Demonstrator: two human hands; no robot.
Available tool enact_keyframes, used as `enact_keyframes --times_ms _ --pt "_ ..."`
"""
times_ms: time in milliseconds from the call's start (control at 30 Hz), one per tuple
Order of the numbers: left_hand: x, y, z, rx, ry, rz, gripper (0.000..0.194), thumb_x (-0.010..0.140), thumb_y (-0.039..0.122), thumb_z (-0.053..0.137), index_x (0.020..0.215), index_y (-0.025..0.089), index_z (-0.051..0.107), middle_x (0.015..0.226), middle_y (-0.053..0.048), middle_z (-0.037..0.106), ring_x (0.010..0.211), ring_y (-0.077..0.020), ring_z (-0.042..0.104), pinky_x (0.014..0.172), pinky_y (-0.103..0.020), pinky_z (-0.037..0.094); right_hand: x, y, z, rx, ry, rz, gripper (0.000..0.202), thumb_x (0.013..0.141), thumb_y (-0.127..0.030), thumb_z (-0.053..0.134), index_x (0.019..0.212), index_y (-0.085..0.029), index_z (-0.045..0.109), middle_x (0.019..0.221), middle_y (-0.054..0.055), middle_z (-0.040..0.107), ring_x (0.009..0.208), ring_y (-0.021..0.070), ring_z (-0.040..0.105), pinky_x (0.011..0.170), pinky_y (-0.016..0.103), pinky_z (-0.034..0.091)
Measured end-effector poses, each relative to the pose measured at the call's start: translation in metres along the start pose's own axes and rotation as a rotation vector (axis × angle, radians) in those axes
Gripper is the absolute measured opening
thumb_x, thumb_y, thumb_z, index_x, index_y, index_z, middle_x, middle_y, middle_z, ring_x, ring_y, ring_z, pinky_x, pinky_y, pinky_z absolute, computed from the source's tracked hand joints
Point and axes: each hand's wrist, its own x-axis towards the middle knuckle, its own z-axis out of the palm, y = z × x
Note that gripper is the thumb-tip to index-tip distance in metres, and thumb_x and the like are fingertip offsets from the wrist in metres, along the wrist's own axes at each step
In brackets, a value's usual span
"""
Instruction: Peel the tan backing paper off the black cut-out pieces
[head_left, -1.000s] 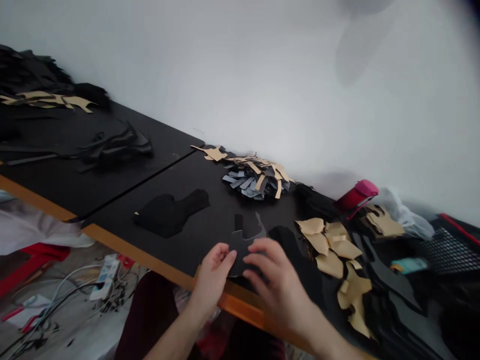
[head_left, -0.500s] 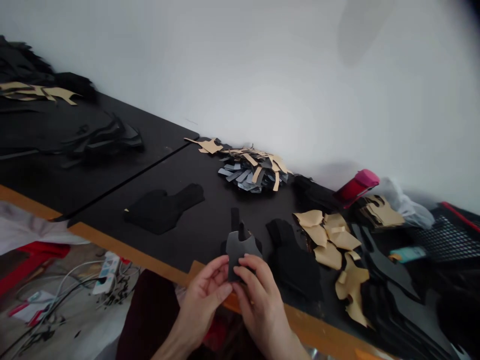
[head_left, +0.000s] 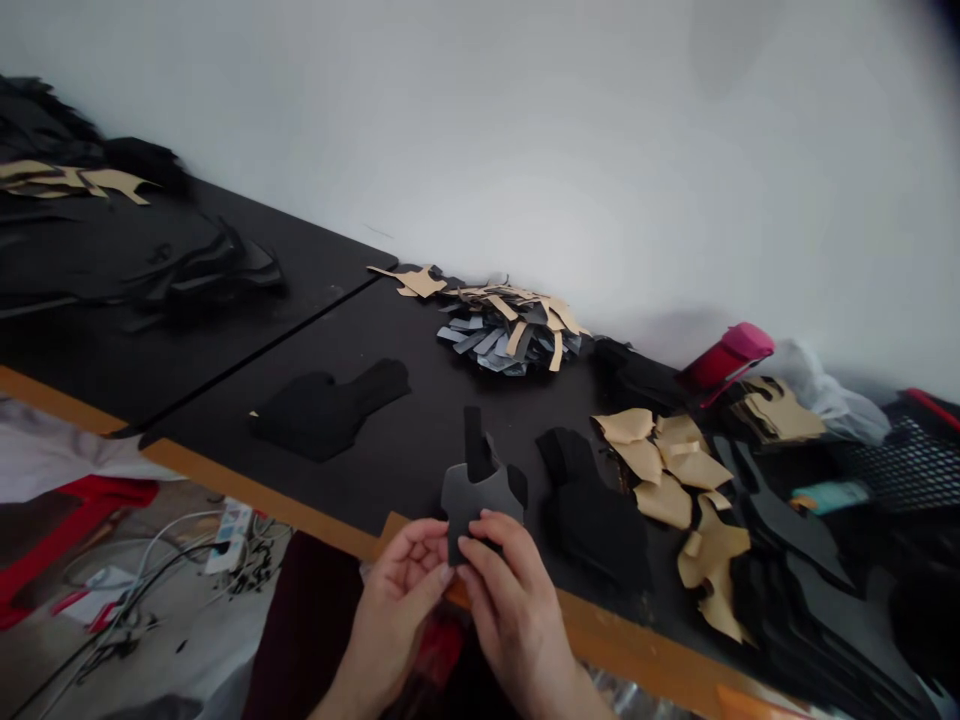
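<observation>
- At the table's near edge (head_left: 352, 535), a dark grey piece (head_left: 480, 495) is held up between both hands.
- Its lower left edge is pinched by the left hand (head_left: 405, 585), thumb close to curled fingers; its lower right is gripped by the right hand (head_left: 506, 590), fingers laid across its face.
- The step in hand is judged to be aligning or bending by fingertip; for the next move, a light, even grip and matched edges seem to be called for.
- Beyond it, a narrow black strip (head_left: 474, 440) is seen; whether it is joined to the piece cannot be told.
- Black cut-outs are laid at right (head_left: 600, 530) and left (head_left: 330, 405), with tan pieces (head_left: 667, 500) beyond the right one.
- On the teal packet (head_left: 832, 497), no lettering can be read.
- Farther back, neither the strip pile (head_left: 510, 335) nor the pink-topped container (head_left: 724, 360) is marked with any readable brand.
</observation>
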Motion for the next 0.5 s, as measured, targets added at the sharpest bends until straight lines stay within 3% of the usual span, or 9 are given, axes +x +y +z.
enact_keyframes --times_ms 233,400,500 --pt "-0.0040 0.0005 0.0007 -0.026 -0.046 0.006 0.027 0.069 0.022 0.075 0.093 0.022 0.061 0.082 0.001 0.060 0.075 -0.0100 0.056 0.069 -0.019 0.047 0.0006 -0.0031 -0.0007 0.023 0.007 -0.003 0.026 0.086 -0.009 0.050 0.110 -0.017 0.057 0.108 0.012 0.055 0.112 0.0252 0.051 0.093 0.042 0.051" --pt "-0.0060 -0.0004 0.0017 -0.039 -0.030 0.012 0.030 0.068 0.022 0.076 0.094 0.022 0.062 0.090 0.000 0.061 0.085 -0.0128 0.058 0.073 -0.021 0.048 -0.0001 -0.0027 0.0008 0.017 0.016 0.003 0.026 0.086 -0.009 0.050 0.108 -0.018 0.059 0.108 0.012 0.056 0.111 0.0253 0.052 0.092 0.042 0.052" --pt "-0.0062 -0.0007 0.0023 -0.043 -0.017 -0.014 0.031 0.065 0.023 0.077 0.092 0.022 0.061 0.085 0.001 0.061 0.078 -0.0116 0.058 0.069 -0.020 0.048 -0.0009 -0.0023 0.0026 0.013 0.019 0.020 0.025 0.086 -0.009 0.049 0.108 -0.018 0.059 0.107 0.012 0.056 0.110 0.0248 0.053 0.091 0.041 0.052"
